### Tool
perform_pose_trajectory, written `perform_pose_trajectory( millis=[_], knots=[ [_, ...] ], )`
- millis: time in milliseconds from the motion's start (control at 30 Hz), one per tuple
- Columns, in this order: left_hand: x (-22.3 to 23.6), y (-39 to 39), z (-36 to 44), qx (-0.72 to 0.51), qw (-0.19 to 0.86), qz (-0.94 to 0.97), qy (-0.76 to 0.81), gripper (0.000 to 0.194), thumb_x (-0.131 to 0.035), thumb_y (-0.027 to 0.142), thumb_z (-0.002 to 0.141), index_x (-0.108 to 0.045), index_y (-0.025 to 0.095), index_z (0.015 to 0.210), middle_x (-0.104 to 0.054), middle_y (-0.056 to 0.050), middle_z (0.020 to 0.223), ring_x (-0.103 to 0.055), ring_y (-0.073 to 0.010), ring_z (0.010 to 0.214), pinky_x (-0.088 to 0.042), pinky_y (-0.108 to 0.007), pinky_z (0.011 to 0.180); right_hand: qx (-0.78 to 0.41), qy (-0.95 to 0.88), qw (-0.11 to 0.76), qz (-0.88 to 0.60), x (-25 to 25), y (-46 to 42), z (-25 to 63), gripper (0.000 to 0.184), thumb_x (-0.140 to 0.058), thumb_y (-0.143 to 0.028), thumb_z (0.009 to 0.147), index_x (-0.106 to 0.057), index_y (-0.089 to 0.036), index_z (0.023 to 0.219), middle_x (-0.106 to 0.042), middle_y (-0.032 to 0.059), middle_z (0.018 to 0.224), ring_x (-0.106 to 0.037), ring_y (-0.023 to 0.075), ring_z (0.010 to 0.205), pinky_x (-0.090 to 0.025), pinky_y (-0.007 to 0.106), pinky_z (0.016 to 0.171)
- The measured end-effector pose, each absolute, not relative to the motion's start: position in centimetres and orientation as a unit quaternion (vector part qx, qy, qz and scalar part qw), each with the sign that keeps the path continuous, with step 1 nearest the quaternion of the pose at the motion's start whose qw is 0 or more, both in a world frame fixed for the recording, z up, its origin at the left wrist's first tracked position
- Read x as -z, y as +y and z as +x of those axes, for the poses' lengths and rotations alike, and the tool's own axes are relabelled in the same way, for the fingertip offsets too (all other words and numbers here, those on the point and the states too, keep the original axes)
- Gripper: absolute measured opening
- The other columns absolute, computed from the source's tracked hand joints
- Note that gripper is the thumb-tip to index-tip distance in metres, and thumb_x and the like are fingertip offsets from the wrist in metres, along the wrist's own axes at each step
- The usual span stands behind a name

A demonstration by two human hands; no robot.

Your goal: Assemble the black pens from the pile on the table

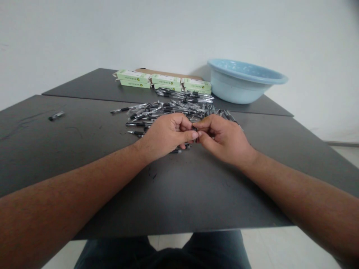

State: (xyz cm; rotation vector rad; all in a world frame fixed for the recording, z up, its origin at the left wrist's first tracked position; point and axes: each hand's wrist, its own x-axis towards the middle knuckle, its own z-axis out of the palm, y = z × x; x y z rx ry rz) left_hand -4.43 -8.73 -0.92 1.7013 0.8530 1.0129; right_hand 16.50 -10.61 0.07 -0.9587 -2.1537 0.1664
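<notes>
My left hand (168, 134) and my right hand (224, 138) meet fingertip to fingertip over the front of a pile of pens. Between them they pinch a small black pen part (194, 128), mostly covered by the fingers and thumbs, so its exact shape is hard to make out. Both hands are closed. Behind and under them lie many clear-barrelled pens (171, 108) with black grips, pointing in various directions. A few pen ends (176, 151) stick out below my left hand.
Green and white pen boxes (165, 80) stand stacked in a row at the back. A light blue basin (238, 87) stands at the back right, near the wall. One short clear and black piece (56, 116) lies apart at the left of the dark table (179, 198).
</notes>
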Motion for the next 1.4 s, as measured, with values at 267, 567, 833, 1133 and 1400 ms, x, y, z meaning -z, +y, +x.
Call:
perform_pose_trajectory(
  millis=[267,567,833,1133,1400],
  knots=[
    [1.49,-8.43,-4.53,-0.434,0.493,0.665,0.357,0.023,-0.083,0.033,0.082,-0.067,0.016,0.086,-0.075,-0.003,0.076,-0.065,-0.0101,0.06,-0.052,-0.02,0.054,-0.044,-0.866,0.364,-0.34,-0.13,-10.49,16.52,0.024,-0.066,-0.019,0.09,-0.072,-0.024,0.113,-0.078,0.003,0.095,-0.071,0.0202,0.082,-0.057,0.034,0.078],
    [1.34,-8.76,-3.94,-0.46,0.548,0.61,0.341,0.024,-0.082,0.024,0.084,-0.063,0.017,0.096,-0.074,-0.001,0.077,-0.071,-0.0125,0.066,-0.057,-0.022,0.057,-0.049,-0.873,0.336,-0.35,0.23,-10.65,16.17,0.034,-0.069,-0.02,0.088,-0.065,-0.022,0.122,-0.075,0.0035,0.095,-0.068,0.0195,0.076,-0.056,0.034,0.075],
    [1.27,-8.96,-4.01,-0.464,0.506,0.626,0.369,0.026,-0.084,0.029,0.083,-0.062,0.017,0.089,-0.076,-0.003,0.075,-0.071,-0.014,0.063,-0.058,-0.024,0.055,-0.007,-0.881,0.328,-0.342,0.11,-10.4,16.26,0.026,-0.064,-0.017,0.091,-0.07,-0.02,0.116,-0.077,0.0065,0.099,-0.072,0.0229,0.089,-0.056,0.035,0.083],
    [1.05,-8.75,-4.52,-0.463,0.425,0.676,0.385,0.024,-0.082,0.031,0.084,-0.061,0.019,0.086,-0.075,-0.001,0.075,-0.071,-0.0148,0.066,-0.058,-0.026,0.059,-0.09,-0.838,0.358,-0.401,0.01,-10.23,16.21,0.015,-0.068,-0.026,0.095,-0.074,-0.024,0.108,-0.08,0.0029,0.095,-0.071,0.0201,0.081,-0.055,0.033,0.077],
    [0.97,-8.58,-4.74,-0.455,0.472,0.685,0.318,0.02,-0.078,0.031,0.088,-0.068,0.017,0.097,-0.075,-0.004,0.084,-0.074,-0.0167,0.076,-0.062,-0.027,0.063,-0.174,-0.805,0.382,-0.42,0.27,-9.98,17.07,0.015,-0.067,-0.03,0.097,-0.072,-0.025,0.11,-0.077,0.0015,0.085,-0.071,0.0207,0.075,-0.055,0.035,0.072]
  ],
)
